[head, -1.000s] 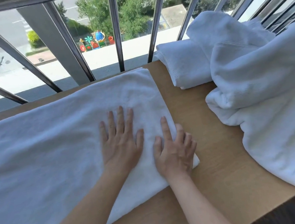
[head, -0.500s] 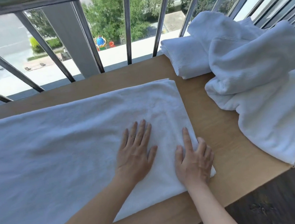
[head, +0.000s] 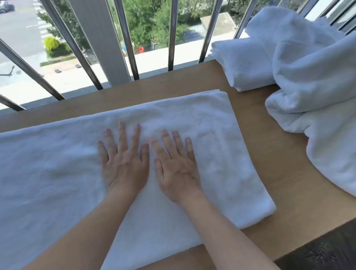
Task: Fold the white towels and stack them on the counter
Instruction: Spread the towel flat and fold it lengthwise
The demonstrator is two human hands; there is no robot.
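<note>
From my end the job looks early. A long towel (head: 42, 174) lies flat along the table (head: 276, 156). Its right end looks thick, as if already doubled, and I judge it needs more folds before it can be stacked. At the back right, a folded towel (head: 240, 66) sits by the railing (head: 172, 23). A loose heap of towels (head: 324, 94) leans against it and drapes toward the table's front edge, so those are left to do. My left hand (head: 123, 164) and right hand (head: 175, 168) rest side by side, palms down, on the long towel's right half. The fingers (head: 123, 137) are straight and slightly spread, pressing flat and pinching nothing.
</note>
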